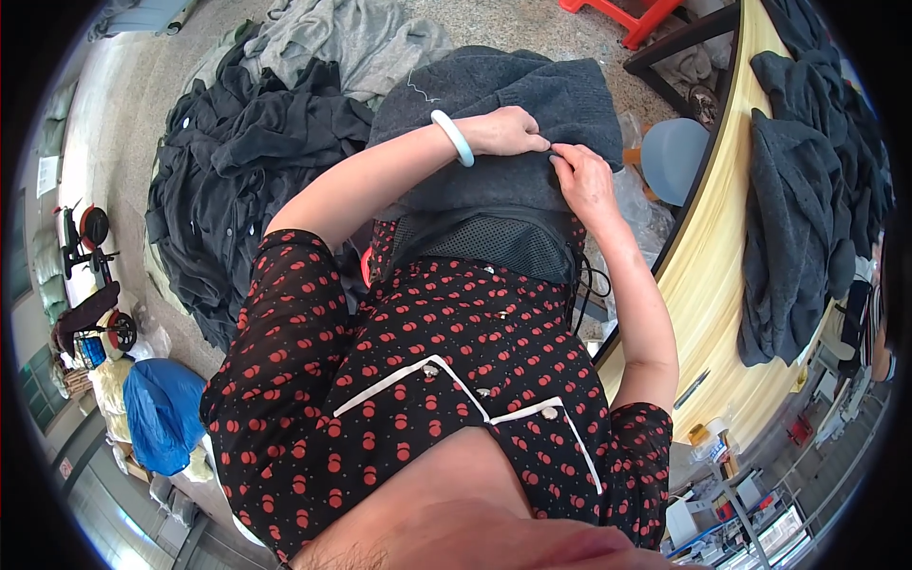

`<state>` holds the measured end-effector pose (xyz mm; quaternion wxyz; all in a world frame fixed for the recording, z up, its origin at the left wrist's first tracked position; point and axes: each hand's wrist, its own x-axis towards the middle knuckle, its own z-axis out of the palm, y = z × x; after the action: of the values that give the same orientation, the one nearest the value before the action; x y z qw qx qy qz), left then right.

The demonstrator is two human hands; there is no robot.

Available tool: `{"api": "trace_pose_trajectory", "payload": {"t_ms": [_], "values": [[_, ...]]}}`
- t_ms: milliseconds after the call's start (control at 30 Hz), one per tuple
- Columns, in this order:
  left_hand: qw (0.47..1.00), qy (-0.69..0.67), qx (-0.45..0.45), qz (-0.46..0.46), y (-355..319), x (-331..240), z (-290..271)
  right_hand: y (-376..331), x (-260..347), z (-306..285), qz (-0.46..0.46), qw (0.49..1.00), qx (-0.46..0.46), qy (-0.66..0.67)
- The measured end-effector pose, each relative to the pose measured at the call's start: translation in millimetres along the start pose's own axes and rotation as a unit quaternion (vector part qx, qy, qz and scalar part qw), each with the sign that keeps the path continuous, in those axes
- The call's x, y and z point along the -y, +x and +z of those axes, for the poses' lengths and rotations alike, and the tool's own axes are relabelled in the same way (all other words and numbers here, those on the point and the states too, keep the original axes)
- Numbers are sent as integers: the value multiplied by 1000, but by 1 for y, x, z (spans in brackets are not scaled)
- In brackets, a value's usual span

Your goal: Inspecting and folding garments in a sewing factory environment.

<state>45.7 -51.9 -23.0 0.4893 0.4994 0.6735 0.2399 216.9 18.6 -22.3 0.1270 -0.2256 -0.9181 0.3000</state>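
Spread over my lap is a dark grey knit garment [494,90], with a loose pale thread [423,92] lying on its far left part. My left hand [506,131], a pale bangle [452,138] on its wrist, has its fingers curled and closed at the fabric. Close to it on the right, my right hand [584,180] pinches the same cloth with thumb and forefinger. The fingertips of both hands nearly meet; anything small between them is too fine to make out. A dark mesh panel [484,245] lies between the garment and my waist.
On my left, dark buttoned garments [256,142] are heaped, with light grey ones [342,43] beyond. A wooden table [655,323] on my right bears more dark garments [793,228] and a pen-like tool [692,389]. A grey-blue stool seat [674,160] and red stool [622,19] stand ahead.
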Motion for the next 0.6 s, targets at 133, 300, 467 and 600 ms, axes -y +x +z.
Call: {"api": "trace_pose_trajectory", "payload": {"t_ms": [133, 300, 467, 600], "values": [[997, 75, 17, 27, 4, 2, 0, -2, 1, 1, -2, 1000, -13, -8], [984, 154, -62, 67, 8, 13, 10, -2, 2, 4, 11, 1000, -12, 18], [996, 62, -66, -4, 3, -6, 9, 2, 11, -5, 109, 989, 16, 103], [993, -95, -60, -37, 2, -2, 10, 3, 16, 0, 131, 985, -31, 109]]}}
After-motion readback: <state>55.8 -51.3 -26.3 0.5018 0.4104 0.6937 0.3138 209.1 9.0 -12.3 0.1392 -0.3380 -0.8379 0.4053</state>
